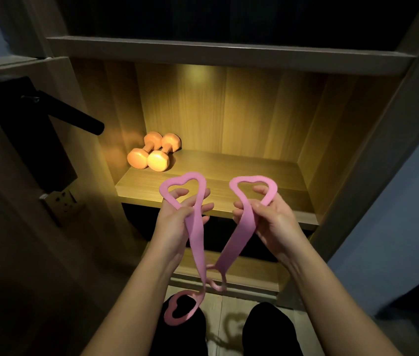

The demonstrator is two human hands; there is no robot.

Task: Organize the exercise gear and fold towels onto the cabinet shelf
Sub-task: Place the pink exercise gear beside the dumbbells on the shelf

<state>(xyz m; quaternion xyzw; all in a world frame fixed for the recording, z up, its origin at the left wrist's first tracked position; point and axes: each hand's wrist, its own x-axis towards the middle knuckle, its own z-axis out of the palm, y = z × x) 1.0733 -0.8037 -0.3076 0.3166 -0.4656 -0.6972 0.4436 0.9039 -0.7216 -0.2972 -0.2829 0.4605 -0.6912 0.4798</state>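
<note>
Fingers (180, 193) of my left hand (175, 224) poke through one heart-shaped loop (163, 195) of the pink resistance band (196, 240), thumb pinching the strap below it. My right hand (275, 224) grips the other heart loop (244, 179) the same way, fingers curled round it. Both straps hang between my forearms and come together low, where a bottom loop (168, 317) dangles above my dark-clad knees (267, 327). Ahead, the lit cabinet shelf (254, 176) holds two orange dumbbells (151, 152), touching side by side at its back left.
</note>
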